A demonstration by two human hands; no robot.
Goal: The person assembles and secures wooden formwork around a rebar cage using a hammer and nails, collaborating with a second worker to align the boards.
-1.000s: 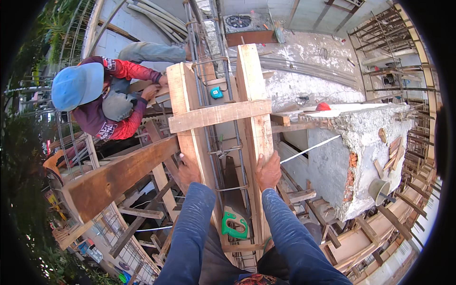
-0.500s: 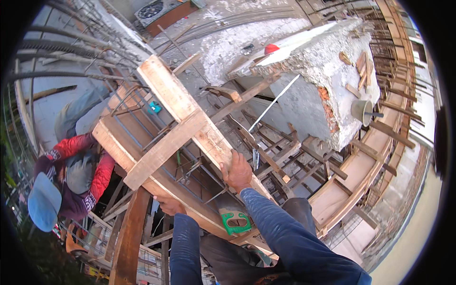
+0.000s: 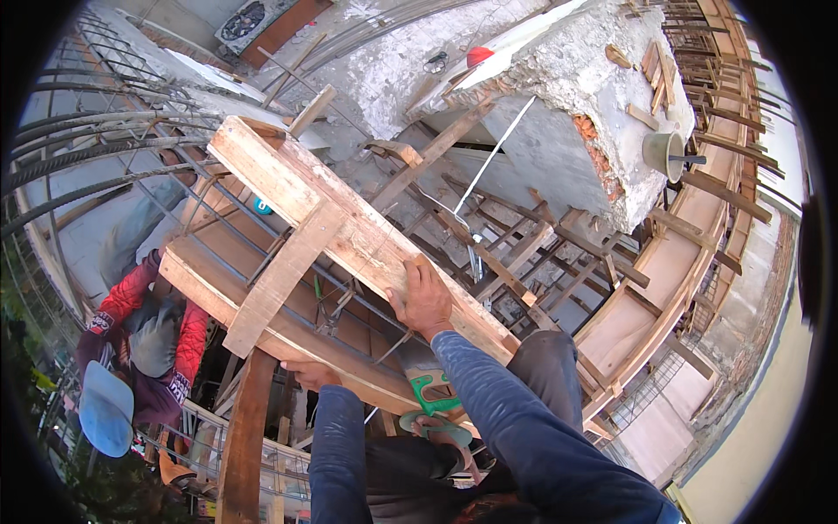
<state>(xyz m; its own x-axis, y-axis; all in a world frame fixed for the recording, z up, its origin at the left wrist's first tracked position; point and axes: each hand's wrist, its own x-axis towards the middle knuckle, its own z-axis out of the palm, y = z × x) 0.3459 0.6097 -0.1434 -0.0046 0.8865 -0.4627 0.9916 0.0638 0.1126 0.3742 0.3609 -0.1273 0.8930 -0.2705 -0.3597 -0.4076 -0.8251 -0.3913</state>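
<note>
My right hand [image 3: 425, 297] grips the far wooden side board [image 3: 362, 244] of a long formwork trough, fingers over its top edge and thumb on the near side. Lower left, my left hand [image 3: 312, 375] is closed on the near side board [image 3: 253, 316], its fingers along the outer edge. A flat wooden crosspiece [image 3: 284, 275] spans the two boards. Steel rebar [image 3: 240, 234] runs inside the trough. A handsaw with a green handle [image 3: 434, 391] rests by the near board, close to my right forearm, its blade partly hidden.
At the left a co-worker in a blue cap [image 3: 106, 410] crouches beside the trough's end. A broken concrete block [image 3: 559, 131] carries a bucket [image 3: 663, 157]. Scaffold timbers [image 3: 524, 253] criss-cross below open gaps. A dark wooden post [image 3: 244, 445] stands lower left; rebar [image 3: 96, 157] juts at upper left.
The far board's end has swung left and more of its face shows. My right hand has shifted slightly up and left with it. The view has moved a little, and a sandalled foot now shows.
</note>
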